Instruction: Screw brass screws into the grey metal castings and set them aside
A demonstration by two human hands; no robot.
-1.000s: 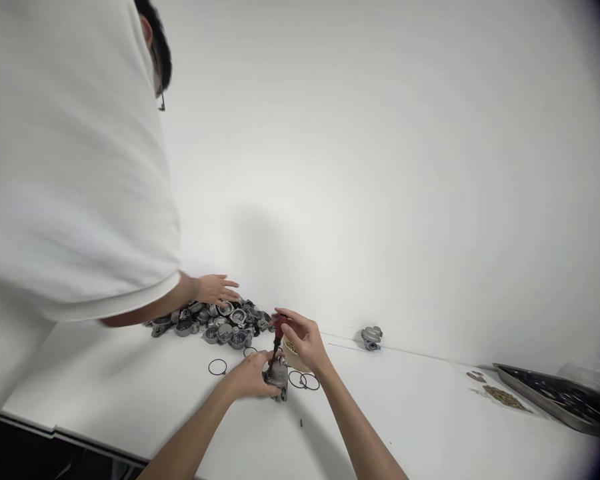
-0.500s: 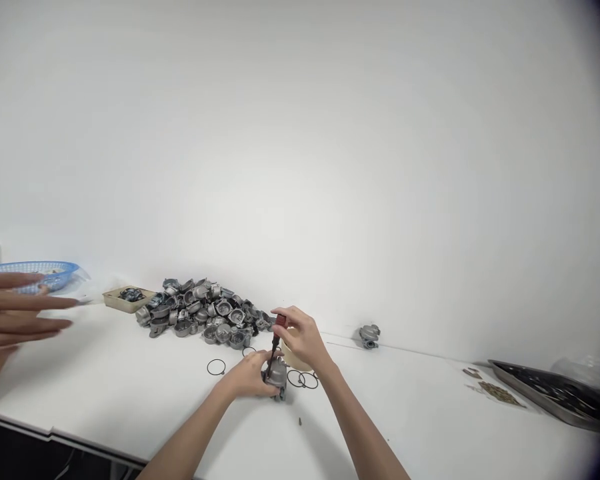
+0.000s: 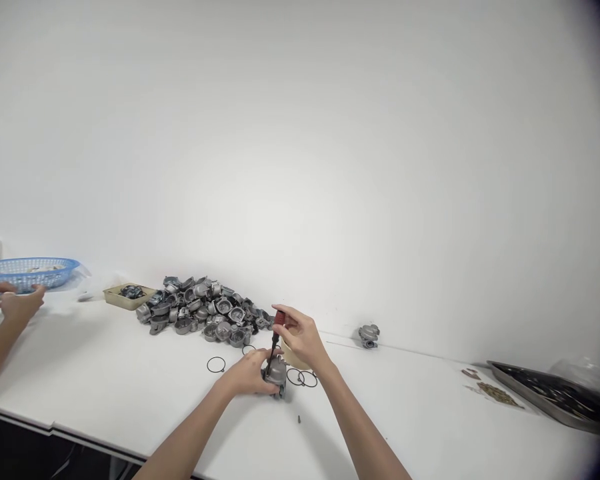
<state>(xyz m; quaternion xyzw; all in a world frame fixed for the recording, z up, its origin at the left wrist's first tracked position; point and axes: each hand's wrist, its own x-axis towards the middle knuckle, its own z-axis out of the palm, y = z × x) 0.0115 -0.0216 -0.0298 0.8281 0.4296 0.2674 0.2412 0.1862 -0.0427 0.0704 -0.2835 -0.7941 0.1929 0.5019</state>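
Observation:
My left hand is closed around a small grey metal housing and steadies it on the white table. My right hand grips the red handle of a screwdriver, whose dark shaft points down into the housing. Black rubber rings lie just right of the housing, and another ring lies to its left. A small cream cup stands behind my right hand, mostly hidden.
A heap of grey metal castings sits behind my hands. A beige tray and a blue basket stand far left, where another person's hands reach. One lone casting lies by the wall. A metal tray is far right. A tiny screw lies near me.
The other person in white, who leaned over the heap, has drawn back to the far left, and their hands are now at the blue basket. My hands have stayed on the housing and screwdriver.

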